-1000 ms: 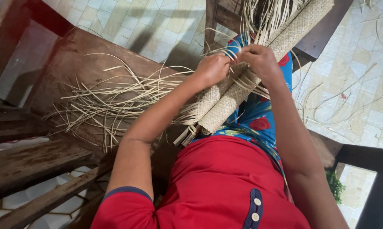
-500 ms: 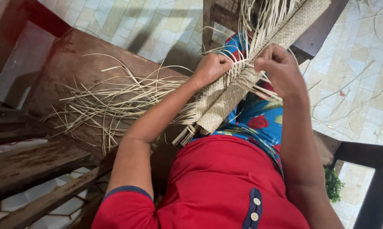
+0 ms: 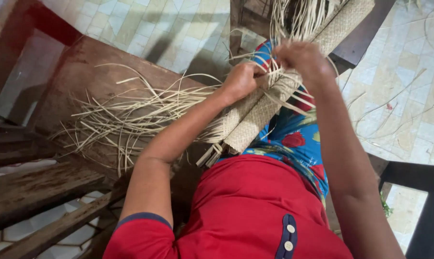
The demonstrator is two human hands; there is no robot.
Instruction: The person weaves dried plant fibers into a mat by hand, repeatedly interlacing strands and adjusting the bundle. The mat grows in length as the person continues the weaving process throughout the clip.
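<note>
Weaving mid-step | left hand [image 3: 242, 80] pinches woven mat strip [image 3: 255, 117] | right hand [image 3: 304, 60] grips loose straw strands [image 3: 294, 21] | next needs tight tuck

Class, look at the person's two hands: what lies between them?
In the head view, loose pale straw strands and the top of the woven mat strip lie between the left hand and the right hand; both hands touch them.

Left of left hand: dark wooden bench [image 3: 78, 76] over pale tiled floor [image 3: 145, 24]. Below both hands: red shirt [image 3: 246, 206], blue floral skirt [image 3: 298, 144]. Far right: dark chair frame [image 3: 418, 192], stray strips on tiles [image 3: 399, 105].
</note>
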